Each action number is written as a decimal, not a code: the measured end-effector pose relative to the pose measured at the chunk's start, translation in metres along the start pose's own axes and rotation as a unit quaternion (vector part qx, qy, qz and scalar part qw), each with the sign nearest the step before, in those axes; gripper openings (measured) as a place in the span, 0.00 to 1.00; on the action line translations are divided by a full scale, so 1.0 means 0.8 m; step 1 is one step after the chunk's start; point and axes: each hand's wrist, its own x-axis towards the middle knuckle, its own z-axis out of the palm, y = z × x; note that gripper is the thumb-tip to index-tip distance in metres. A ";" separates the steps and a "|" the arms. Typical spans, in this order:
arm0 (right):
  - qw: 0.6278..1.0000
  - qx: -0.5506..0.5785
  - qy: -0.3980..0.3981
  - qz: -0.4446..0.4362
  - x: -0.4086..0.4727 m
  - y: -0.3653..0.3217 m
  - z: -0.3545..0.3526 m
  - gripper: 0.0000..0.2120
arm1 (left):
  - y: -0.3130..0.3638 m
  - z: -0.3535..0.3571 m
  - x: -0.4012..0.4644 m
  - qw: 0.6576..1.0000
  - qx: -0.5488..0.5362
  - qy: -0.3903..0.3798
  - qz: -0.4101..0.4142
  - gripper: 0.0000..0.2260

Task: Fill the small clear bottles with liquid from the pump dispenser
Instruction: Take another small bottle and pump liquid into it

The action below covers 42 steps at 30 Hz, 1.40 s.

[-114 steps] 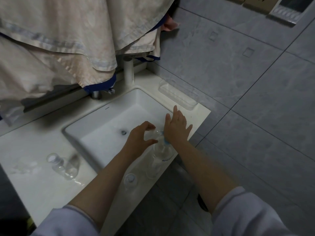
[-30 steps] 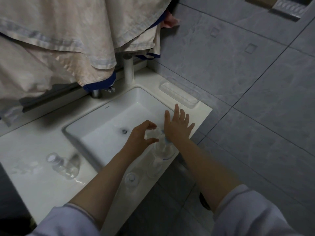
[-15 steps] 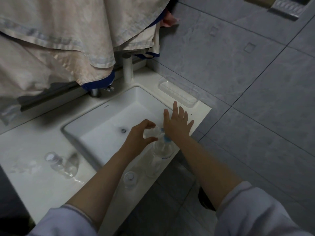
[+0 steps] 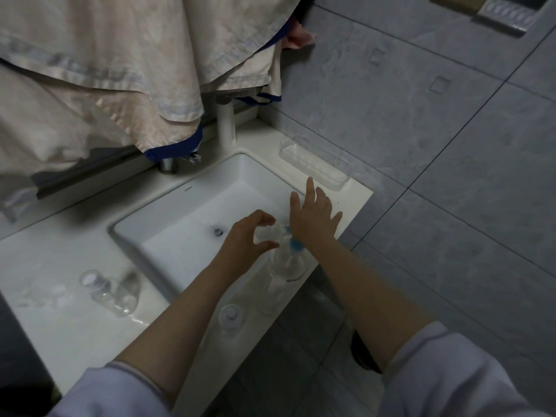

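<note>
I see my left hand [image 4: 249, 236] curled around a small clear bottle [image 4: 267, 234], thumb and fingers pinching its glassy, rounded body just above the sink's [image 4: 168, 212] front right corner. My right hand [image 4: 313, 219] lies flat with fingers straight and spread, its palm pressing down on the pump dispenser [image 4: 287, 260], a clear plastic bottle with a blue collar standing on the counter's [image 4: 54, 314] narrow front strip, right at the edge. The held bottle sits against the pump's nozzle. A second small clear bottle [image 4: 230, 317] stands upright on the same strip, nearer me, close to the front edge. A third clear bottle [image 4: 108, 291] lies tipped on the smooth white counter left of the sink, well apart from the others. The sink is a white rectangular basin with a round drain. A clear rectangular tray [image 4: 313, 164] sits at the counter's right edge. Creased beige cloth [image 4: 105, 70] hangs over the back edge, leaving room only above the basin and front strip.
</note>
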 end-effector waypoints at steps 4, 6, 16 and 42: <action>1.000 0.008 -0.003 0.019 -0.003 0.002 0.003 0.29 | 0.003 0.000 -0.001 1.000 -0.001 -0.001 0.001 0.19; 1.000 -0.002 -0.004 0.014 -0.004 0.003 0.007 0.28 | 0.005 0.002 -0.001 1.000 0.017 -0.005 0.001 0.20; 1.000 0.018 0.007 0.009 -0.002 0.000 -0.002 0.29 | 0.014 0.000 -0.001 1.000 0.021 -0.007 -0.001 0.20; 1.000 0.022 0.009 -0.004 -0.004 -0.005 -0.004 0.28 | 0.021 -0.004 -0.003 1.000 0.024 -0.017 0.003 0.20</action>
